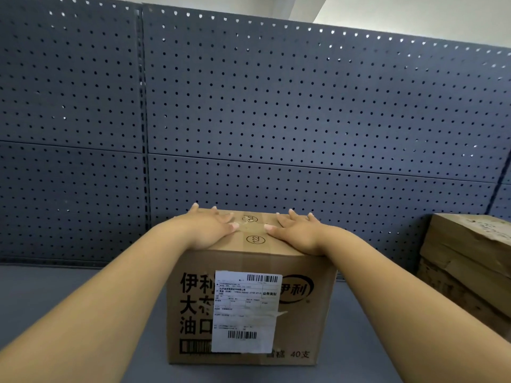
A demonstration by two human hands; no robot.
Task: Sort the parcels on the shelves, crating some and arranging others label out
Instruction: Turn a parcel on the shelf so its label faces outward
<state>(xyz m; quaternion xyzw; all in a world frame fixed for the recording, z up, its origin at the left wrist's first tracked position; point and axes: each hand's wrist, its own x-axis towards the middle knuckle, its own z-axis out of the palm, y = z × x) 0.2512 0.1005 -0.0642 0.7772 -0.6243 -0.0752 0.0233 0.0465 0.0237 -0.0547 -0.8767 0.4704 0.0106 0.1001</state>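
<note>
A brown cardboard parcel (304, 322) stands upright on the grey shelf (69, 313), in the lower middle of the view. Its white shipping label (246, 310) with barcodes faces me, over black printed characters. Clear tape with a circled "122" runs across its top. My left hand (210, 228) lies flat on the left half of the top, fingers spread toward the back edge. My right hand (297, 230) lies flat on the right half in the same way. Neither hand curls around an edge that I can see.
A dark grey pegboard back panel (276, 106) rises right behind the parcel. At the right edge sits another, worn cardboard box (470, 261) against the panel. A bare stretch of shelf lies to the left of the parcel.
</note>
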